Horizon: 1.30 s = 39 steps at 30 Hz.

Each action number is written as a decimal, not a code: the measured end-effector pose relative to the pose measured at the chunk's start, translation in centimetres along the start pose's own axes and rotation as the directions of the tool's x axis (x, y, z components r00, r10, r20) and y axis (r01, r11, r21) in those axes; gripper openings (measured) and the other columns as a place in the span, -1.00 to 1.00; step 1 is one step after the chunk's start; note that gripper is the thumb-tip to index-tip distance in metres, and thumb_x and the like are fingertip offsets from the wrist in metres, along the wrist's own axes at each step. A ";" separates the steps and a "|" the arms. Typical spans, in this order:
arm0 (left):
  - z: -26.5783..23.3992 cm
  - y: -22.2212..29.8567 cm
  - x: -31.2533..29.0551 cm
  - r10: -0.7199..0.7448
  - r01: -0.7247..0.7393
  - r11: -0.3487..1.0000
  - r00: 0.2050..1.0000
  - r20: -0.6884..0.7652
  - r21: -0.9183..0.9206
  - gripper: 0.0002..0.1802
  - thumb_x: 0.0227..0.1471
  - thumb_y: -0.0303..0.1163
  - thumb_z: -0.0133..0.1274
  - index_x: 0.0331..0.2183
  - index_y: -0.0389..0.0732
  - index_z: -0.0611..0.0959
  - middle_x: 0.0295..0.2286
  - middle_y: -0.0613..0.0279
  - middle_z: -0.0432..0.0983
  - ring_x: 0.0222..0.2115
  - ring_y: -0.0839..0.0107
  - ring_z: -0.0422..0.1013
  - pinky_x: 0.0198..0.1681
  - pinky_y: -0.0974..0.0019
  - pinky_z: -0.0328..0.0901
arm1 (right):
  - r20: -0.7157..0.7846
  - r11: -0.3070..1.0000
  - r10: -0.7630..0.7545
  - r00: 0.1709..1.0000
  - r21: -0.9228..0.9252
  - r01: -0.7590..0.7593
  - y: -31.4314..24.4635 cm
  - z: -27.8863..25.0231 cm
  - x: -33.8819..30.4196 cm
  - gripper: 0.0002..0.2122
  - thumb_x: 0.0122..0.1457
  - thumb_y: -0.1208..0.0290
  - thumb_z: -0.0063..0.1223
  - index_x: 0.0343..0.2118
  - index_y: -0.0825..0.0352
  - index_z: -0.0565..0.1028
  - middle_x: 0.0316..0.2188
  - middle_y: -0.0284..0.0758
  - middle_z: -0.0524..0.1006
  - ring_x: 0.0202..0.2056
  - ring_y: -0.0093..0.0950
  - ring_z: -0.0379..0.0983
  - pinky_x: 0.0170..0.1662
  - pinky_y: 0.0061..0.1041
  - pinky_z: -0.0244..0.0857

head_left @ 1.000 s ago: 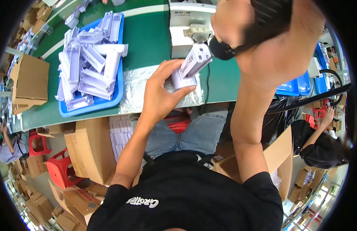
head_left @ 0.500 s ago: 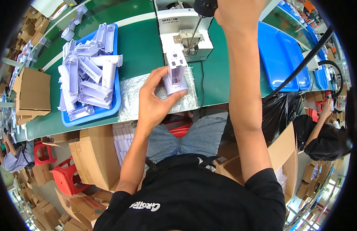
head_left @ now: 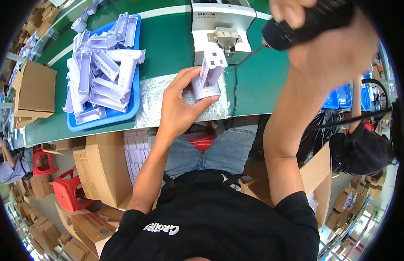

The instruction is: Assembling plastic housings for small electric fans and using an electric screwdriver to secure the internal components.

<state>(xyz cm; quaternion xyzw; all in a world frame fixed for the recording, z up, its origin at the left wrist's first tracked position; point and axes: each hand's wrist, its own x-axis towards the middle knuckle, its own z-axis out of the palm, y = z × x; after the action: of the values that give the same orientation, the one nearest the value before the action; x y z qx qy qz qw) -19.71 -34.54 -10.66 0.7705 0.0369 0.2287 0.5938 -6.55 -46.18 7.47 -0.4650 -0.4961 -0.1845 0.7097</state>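
My left hand (head_left: 184, 102) grips a white plastic housing (head_left: 207, 89) by its round base, thumb in front and fingers behind. The housing stands upright over a silvery mat (head_left: 160, 98), its open side and holed top end showing. In my right hand (head_left: 330, 56), partly smeared by motion, is a black electric screwdriver (head_left: 293, 32). Its thin bit (head_left: 249, 57) slants down and left, with the tip near the housing's top but apart from it. Just behind the housing sits a white and grey screw feeder (head_left: 223, 19) with a metal bracket (head_left: 227, 37) on its front.
A blue tray (head_left: 134, 98) heaped with white plastic handle parts (head_left: 108, 69) lies on the green table (head_left: 165, 45) at left, beside a cardboard box (head_left: 34, 89). Blue trays (head_left: 341, 96) and a black cable (head_left: 341, 119) are at right. Another person's dark sleeve (head_left: 363, 148) shows beyond.
My right hand has swung the screwdriver right and tilted it, drawing the bit away from the feeder's bracket. The left hand still holds the housing. The whole view has shifted slightly.
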 end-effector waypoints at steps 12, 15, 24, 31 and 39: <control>-0.1 0.4 0.0 -0.011 0.011 1.000 1.000 0.008 0.007 -0.32 -0.20 -0.50 0.47 0.02 -0.39 0.61 -0.04 0.08 0.56 -0.06 0.30 0.52 0.05 0.30 0.38 | -0.022 1.000 0.017 1.000 0.008 -0.017 -1.0 4.1 -0.8 -0.65 0.42 0.07 0.02 -0.21 0.33 0.48 -0.68 -0.41 0.44 -0.77 -0.66 0.33 -0.76 -0.68 0.22; -0.1 0.3 -0.1 -0.018 0.018 1.000 1.000 0.008 0.015 -0.32 -0.20 -0.51 0.47 0.03 -0.38 0.62 -0.03 0.08 0.56 -0.05 0.29 0.52 0.06 0.29 0.38 | -0.029 1.000 0.018 0.999 0.003 -0.018 -1.3 5.1 -1.2 -0.65 0.42 0.06 0.02 -0.21 0.33 0.48 -0.68 -0.41 0.44 -0.77 -0.66 0.34 -0.76 -0.68 0.22; -0.1 0.1 0.0 -0.009 0.009 1.000 1.000 0.016 0.016 -0.30 -0.21 -0.51 0.47 0.04 -0.39 0.62 -0.03 0.07 0.57 -0.03 0.28 0.52 0.07 0.28 0.37 | -0.058 1.000 0.028 0.998 -0.007 -0.029 -1.1 4.9 -1.2 -0.65 0.42 0.06 0.03 -0.21 0.33 0.48 -0.68 -0.41 0.44 -0.77 -0.66 0.34 -0.76 -0.67 0.23; -0.1 0.5 0.2 0.030 -0.031 0.999 0.999 0.018 0.027 -0.31 -0.21 -0.52 0.47 0.04 -0.39 0.62 -0.04 0.07 0.57 -0.04 0.28 0.52 0.07 0.28 0.37 | -0.081 0.999 0.025 0.996 -0.023 -0.027 -1.6 5.6 -1.0 -0.64 0.41 0.05 0.03 -0.21 0.33 0.48 -0.68 -0.41 0.44 -0.77 -0.66 0.34 -0.76 -0.67 0.23; 0.0 0.5 0.1 -0.007 0.007 0.999 1.000 -0.001 -0.032 -0.34 -0.19 -0.54 0.46 0.02 -0.36 0.63 -0.04 0.10 0.57 -0.03 0.29 0.51 0.07 0.29 0.36 | -0.109 0.997 -0.039 0.993 -0.065 0.032 -1.9 1.0 1.4 -0.64 0.41 0.05 0.03 -0.20 0.33 0.48 -0.68 -0.41 0.44 -0.77 -0.66 0.35 -0.77 -0.67 0.24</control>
<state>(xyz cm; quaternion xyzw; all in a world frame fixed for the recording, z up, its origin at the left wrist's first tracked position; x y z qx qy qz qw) -19.76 -34.68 -10.16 0.7607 0.0362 0.2275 0.6068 -7.82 -45.96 9.69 -0.4675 -0.4585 -0.2381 0.7173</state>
